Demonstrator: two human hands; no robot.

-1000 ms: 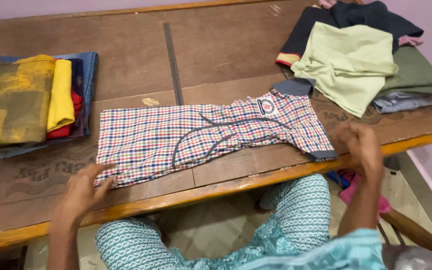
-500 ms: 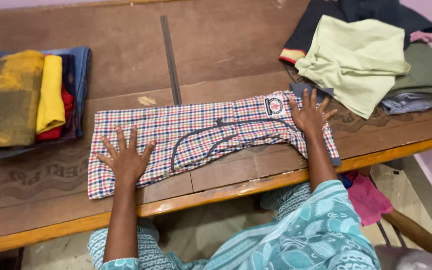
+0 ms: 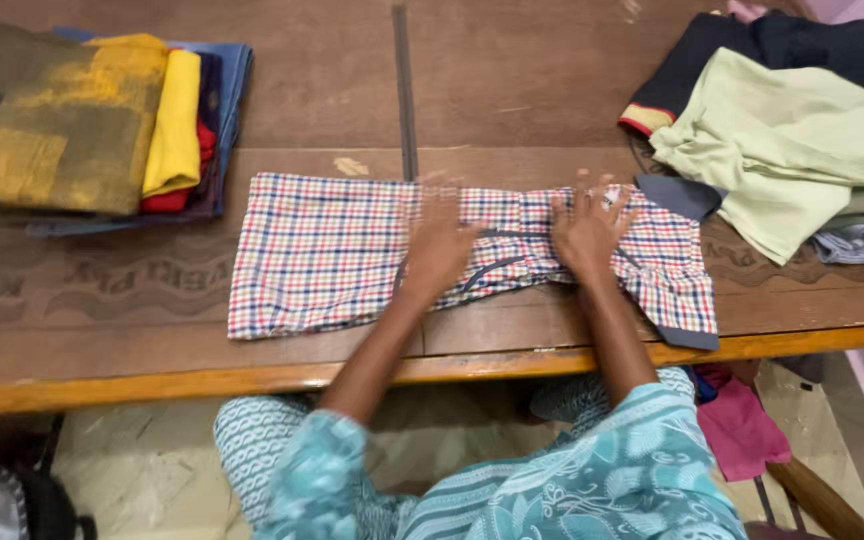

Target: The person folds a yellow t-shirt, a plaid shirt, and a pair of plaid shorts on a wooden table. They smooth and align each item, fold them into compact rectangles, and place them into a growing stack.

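A checked shirt (image 3: 322, 250) in red, blue and white lies flat along the front of a wooden table (image 3: 512, 90). My left hand (image 3: 439, 245) presses flat on the middle of the shirt, fingers spread. My right hand (image 3: 586, 228) presses flat on the shirt just to the right of it, fingers spread, near the dark collar (image 3: 680, 193). Both hands are blurred from motion and hold nothing.
A stack of folded clothes (image 3: 72, 120), yellow, red and blue, sits at the back left. A loose heap of clothes (image 3: 782, 130) with a pale green garment on top lies at the back right. A pink cloth (image 3: 742, 425) hangs below the table edge.
My left hand slid from the shirt's left end to its middle. My right hand moved left from the collar area. The camera view shifted, so everything sits further right.
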